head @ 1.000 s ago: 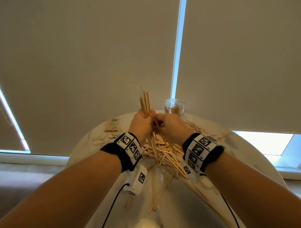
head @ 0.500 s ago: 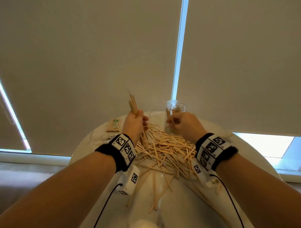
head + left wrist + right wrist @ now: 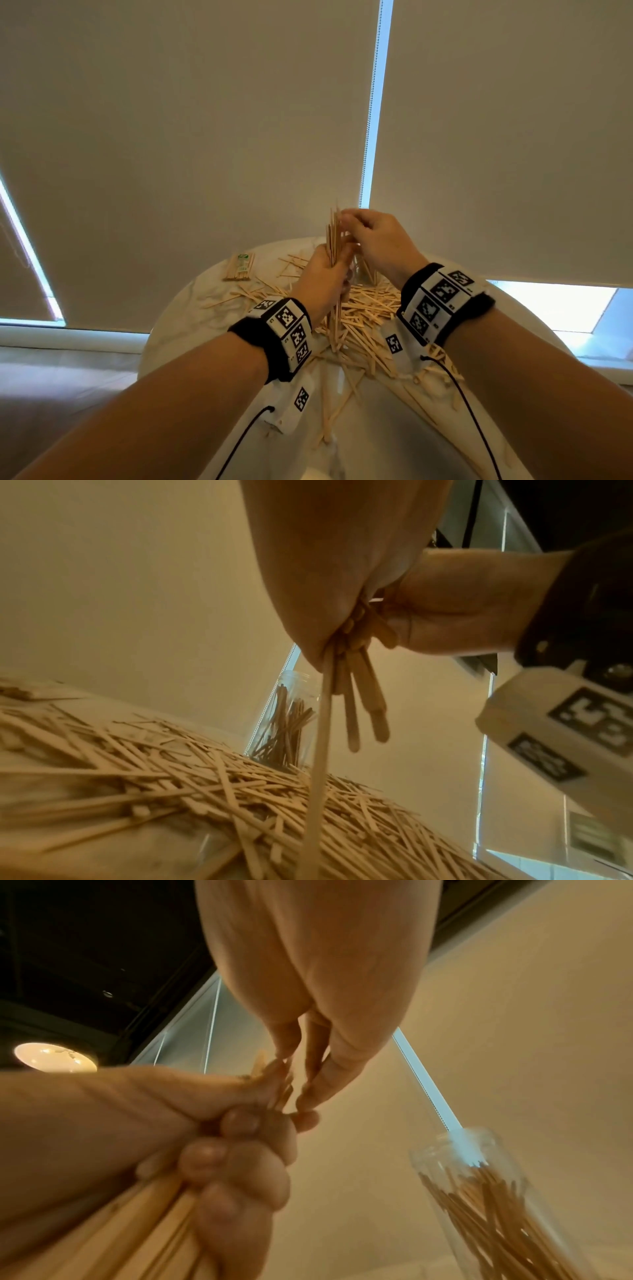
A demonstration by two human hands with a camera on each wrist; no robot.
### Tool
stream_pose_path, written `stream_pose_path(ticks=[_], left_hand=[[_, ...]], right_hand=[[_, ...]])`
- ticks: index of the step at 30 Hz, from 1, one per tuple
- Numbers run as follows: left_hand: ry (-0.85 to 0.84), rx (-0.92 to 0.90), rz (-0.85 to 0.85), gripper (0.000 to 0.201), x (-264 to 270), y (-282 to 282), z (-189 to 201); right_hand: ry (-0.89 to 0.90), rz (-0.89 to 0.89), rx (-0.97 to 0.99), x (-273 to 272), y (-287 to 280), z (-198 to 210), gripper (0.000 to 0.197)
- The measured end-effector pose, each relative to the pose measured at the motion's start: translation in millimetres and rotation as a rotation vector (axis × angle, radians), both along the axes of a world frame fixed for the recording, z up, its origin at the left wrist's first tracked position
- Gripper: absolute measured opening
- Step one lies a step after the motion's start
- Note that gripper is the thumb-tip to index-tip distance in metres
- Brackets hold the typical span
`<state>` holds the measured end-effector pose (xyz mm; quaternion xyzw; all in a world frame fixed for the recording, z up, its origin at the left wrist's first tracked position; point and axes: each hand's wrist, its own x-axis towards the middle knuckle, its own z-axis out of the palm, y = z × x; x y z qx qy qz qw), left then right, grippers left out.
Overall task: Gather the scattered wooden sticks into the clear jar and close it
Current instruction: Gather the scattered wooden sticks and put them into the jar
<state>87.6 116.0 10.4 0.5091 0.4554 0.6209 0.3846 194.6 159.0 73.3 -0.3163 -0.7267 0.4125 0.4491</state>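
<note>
The left hand [image 3: 323,274] is closed in a fist around a bundle of sticks [image 3: 334,233], and this bundle stands almost upright, its long axis vertical, with ends showing above and below the fist. The clear jar [image 3: 286,718] stands on the worktop [image 3: 212,308] just beyond the two hands, a little to the right; in the head view the hands hide most of it, but both wrist views show it open at the top, without a lid, and already partly filled with sticks that lean inside. So the bundle lies near the jar and has roughly the same direction as its opening. The right hand [image 3: 373,236] is higher, above the fist, and its fingertips [image 3: 308,1096] come together on the upper ends of the bundle, pinching or tapping them; which one I cannot tell. Many loose sticks [image 3: 370,318] lie in a heap on the worktop below the hands, towards the near side, and a small packet of sticks [image 3: 239,267] rests at the far left. Both forearms reach forward, the wrists close together.
</note>
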Motion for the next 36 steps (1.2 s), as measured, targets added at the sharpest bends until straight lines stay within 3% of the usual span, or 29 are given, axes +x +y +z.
stream_pose_path(ticks=[3, 5, 7, 10, 13, 16, 18, 20, 23, 24, 26, 28, 30, 33, 36], left_hand=[[0.128, -0.015, -0.059, 0.027, 2.8, -5.3, -2.5], [0.174, -0.021, -0.074, 0.021, 7.0, -8.6, -1.9], [0.171, -0.033, -0.065, 0.014, 8.9, -9.3, 0.3], [0.154, -0.047, -0.076, 0.017, 9.2, -8.3, 3.4], [0.169, -0.056, -0.110, 0.019, 9.2, -8.7, 1.3], [0.060, -0.045, -0.051, 0.017, 5.0, -9.0, 4.4], [-0.101, -0.033, 0.052, 0.017, -4.2, -4.7, 9.2], [-0.243, -0.003, 0.157, 0.017, -16.7, -1.8, 16.3], [-0.265, 0.057, 0.211, 0.020, -26.1, -2.3, 22.6], [-0.259, 0.075, 0.204, 0.020, -24.4, -4.0, 23.7], [-0.227, 0.092, 0.208, 0.026, -18.9, -4.3, 22.3], [-0.193, 0.083, 0.220, 0.034, -14.2, -3.6, 21.9], [-0.264, 0.042, 0.213, 0.031, -11.7, -0.9, 23.9], [-0.435, -0.033, 0.146, 0.015, -9.2, -1.6, 28.0], [-0.419, -0.027, 0.117, 0.008, -10.7, -4.1, 23.9]], right_hand=[[-0.074, -0.140, 0.131, 0.8, -2.2, 13.2, 0.045], [-0.270, -0.141, 0.189, 2.8, -2.3, 19.3, 0.038], [-0.457, -0.111, 0.217, 2.1, -3.2, 20.2, 0.044], [-0.446, -0.186, 0.290, 4.6, -5.3, 19.3, 0.045], [-0.566, -0.060, 0.214, 7.0, -9.3, 15.8, 0.043], [-0.429, -0.023, 0.135, 10.0, -9.7, 6.7, 0.051], [-0.347, -0.029, 0.031, 14.6, -11.1, -2.0, 0.060], [-0.430, 0.002, -0.034, 20.6, -13.6, -15.7, 0.078], [-0.691, 0.199, -0.139, 26.0, -25.8, -32.0, 0.109], [-0.687, 0.289, -0.220, 24.6, -29.9, -35.6, 0.103], [-0.552, 0.406, -0.359, 18.4, -37.7, -39.4, 0.069], [-0.484, 0.395, -0.324, 12.5, -44.0, -37.2, 0.037], [-0.448, 0.340, -0.320, 9.7, -44.7, -37.1, 0.017], [-0.421, 0.279, -0.351, 11.2, -40.0, -36.6, 0.006], [-0.411, 0.282, -0.370, 14.4, -41.7, -36.6, 0.013]])
